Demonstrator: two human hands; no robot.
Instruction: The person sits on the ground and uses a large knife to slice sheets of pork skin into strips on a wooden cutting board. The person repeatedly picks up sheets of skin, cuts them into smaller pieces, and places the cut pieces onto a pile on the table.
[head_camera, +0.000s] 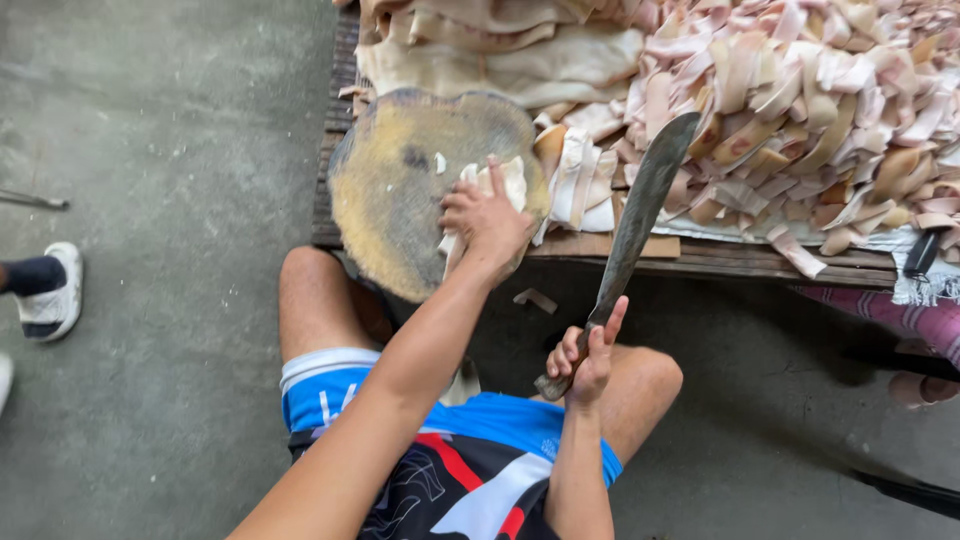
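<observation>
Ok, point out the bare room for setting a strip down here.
Free: the left half of the round chopping block, left of the left hand. Crowded: the bench right of it, heaped with cut strips and folded sheets.

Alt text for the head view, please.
Seated person's left hand presses a pale strip on a round wooden chopping block; right hand grips a long cleaver. Cut strips heap the wooden table.
</observation>
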